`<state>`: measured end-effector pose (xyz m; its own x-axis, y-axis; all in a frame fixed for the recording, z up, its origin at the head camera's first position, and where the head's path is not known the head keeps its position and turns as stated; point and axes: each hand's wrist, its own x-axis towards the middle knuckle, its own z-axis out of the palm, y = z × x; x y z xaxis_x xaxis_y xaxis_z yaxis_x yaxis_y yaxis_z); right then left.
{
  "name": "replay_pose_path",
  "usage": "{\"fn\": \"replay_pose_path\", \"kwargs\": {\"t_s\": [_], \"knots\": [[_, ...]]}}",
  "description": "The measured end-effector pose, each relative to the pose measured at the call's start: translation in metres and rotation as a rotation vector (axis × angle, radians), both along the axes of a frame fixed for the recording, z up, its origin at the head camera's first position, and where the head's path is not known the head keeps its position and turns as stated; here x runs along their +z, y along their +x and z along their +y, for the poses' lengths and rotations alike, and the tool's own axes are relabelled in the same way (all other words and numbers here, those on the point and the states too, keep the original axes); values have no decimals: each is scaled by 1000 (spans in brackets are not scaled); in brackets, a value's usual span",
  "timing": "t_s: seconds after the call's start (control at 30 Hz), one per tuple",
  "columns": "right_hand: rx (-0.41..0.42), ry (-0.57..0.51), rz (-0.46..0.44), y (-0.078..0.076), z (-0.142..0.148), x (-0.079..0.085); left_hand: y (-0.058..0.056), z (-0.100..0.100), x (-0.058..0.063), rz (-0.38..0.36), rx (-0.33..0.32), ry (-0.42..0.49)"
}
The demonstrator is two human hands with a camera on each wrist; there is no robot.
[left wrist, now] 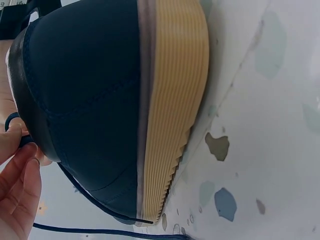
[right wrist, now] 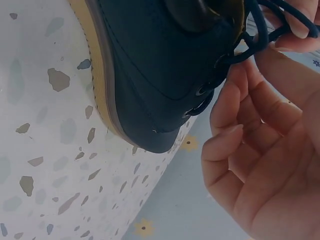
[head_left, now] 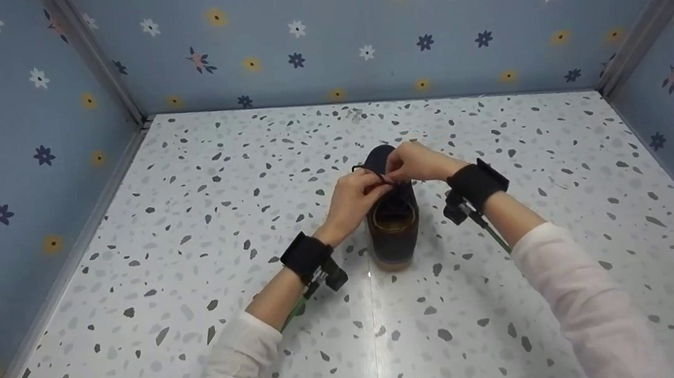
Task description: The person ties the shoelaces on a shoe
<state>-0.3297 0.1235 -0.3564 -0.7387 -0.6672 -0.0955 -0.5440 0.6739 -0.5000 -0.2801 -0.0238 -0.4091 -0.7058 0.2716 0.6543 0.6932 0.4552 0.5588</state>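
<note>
A dark navy shoe (head_left: 394,242) with a tan ribbed sole stands on the speckled surface, its toe pointing away from me. My left hand (head_left: 352,201) pinches the dark blue shoelace (right wrist: 260,30) above the tongue, and its fingertips also show at the upper right of the right wrist view. From the other side my right hand (head_left: 420,161) holds the lace between thumb and fingers, close by the eyelets. The two hands nearly meet over the shoe. In the left wrist view, loose lace (left wrist: 100,231) hangs past the shoe's side (left wrist: 90,65).
The white speckled tabletop (head_left: 191,229) spreads around the shoe. Blue flowered panels (head_left: 321,34) wall it at the back and both sides. Each wrist wears a black strap (head_left: 306,256) with a small camera.
</note>
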Motion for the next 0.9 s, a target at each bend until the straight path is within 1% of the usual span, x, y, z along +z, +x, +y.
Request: {"fn": "replay_pose_path", "kwargs": {"t_s": [0.17,0.3,0.47,0.63,0.77,0.9], "knots": [[4,15,-5,-1,0,0,2,0,1,-13,8,-26],[15,65,15,0,-3,2,2,0,0,-14,7,-32],[7,106,21,0,-6,3,2,0,-1,-15,4,-30],[-2,89,20,1,-5,1,1,1,-2,0,-2,-24],[-6,64,43,1,-4,-1,1,1,-2,6,-7,-13],[-29,15,60,0,-3,-3,1,1,-2,0,-18,-1]]}}
